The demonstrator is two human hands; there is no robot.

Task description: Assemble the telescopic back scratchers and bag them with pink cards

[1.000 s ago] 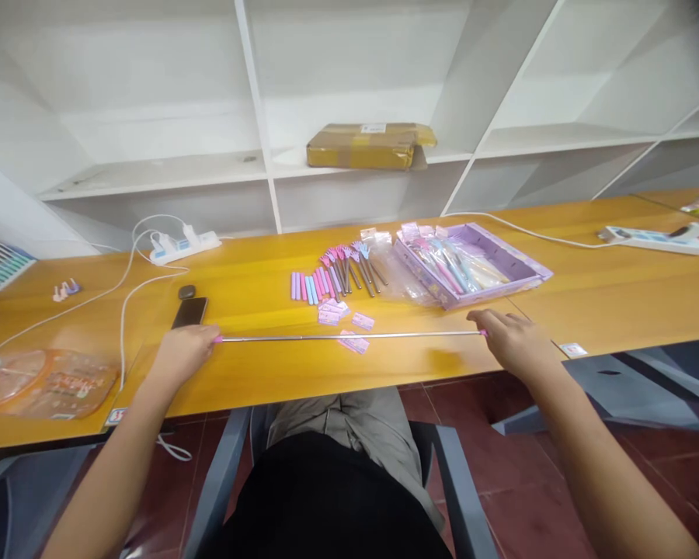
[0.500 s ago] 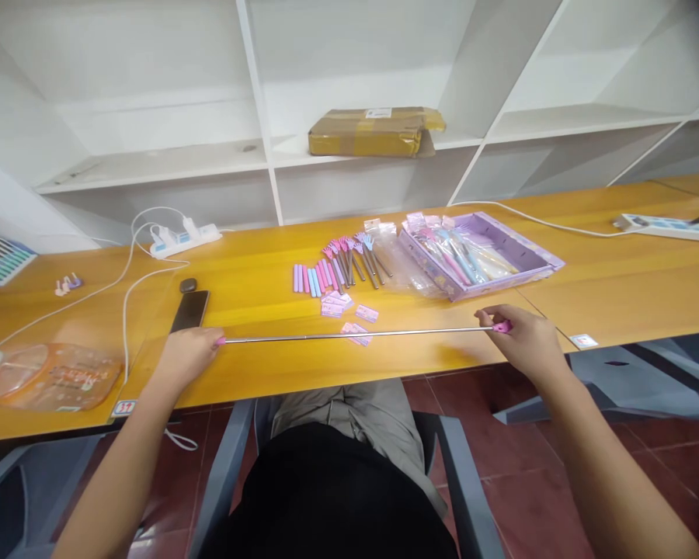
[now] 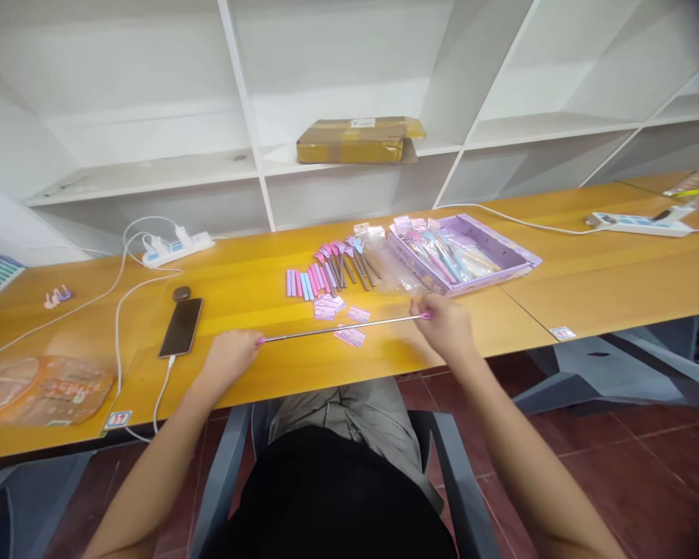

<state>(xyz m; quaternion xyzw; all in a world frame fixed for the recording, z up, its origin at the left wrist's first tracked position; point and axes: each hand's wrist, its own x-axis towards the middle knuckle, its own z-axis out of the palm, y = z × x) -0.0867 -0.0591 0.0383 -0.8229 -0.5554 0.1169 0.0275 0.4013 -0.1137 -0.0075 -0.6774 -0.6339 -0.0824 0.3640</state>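
Note:
A thin metal telescopic back scratcher (image 3: 343, 328) stretches between my two hands above the table, its right end slightly higher. My left hand (image 3: 233, 355) is closed round its pink left end. At the other end, my right hand (image 3: 444, 326) grips the pink tip, most of which the fingers hide. Just beyond the rod lie small pink and purple printed cards (image 3: 349, 335). Behind them are a row of pink, purple and blue handle sleeves (image 3: 306, 284) and several back scratchers (image 3: 343, 260) with pink, purple and blue hand-shaped heads.
A purple tray (image 3: 524, 265) holds bagged back scratchers, with clear plastic bags (image 3: 384, 260) beside it. To the left are a phone (image 3: 182, 328) on a cable, a power strip (image 3: 178, 248) and an orange-tinted bottle (image 3: 52, 388). A cardboard box (image 3: 355, 142) sits on the shelf.
My hands have come closer together, and the rod between them is shorter. The right hand moved left and the left hand moved right, uncovering the phone. The view has shifted slightly.

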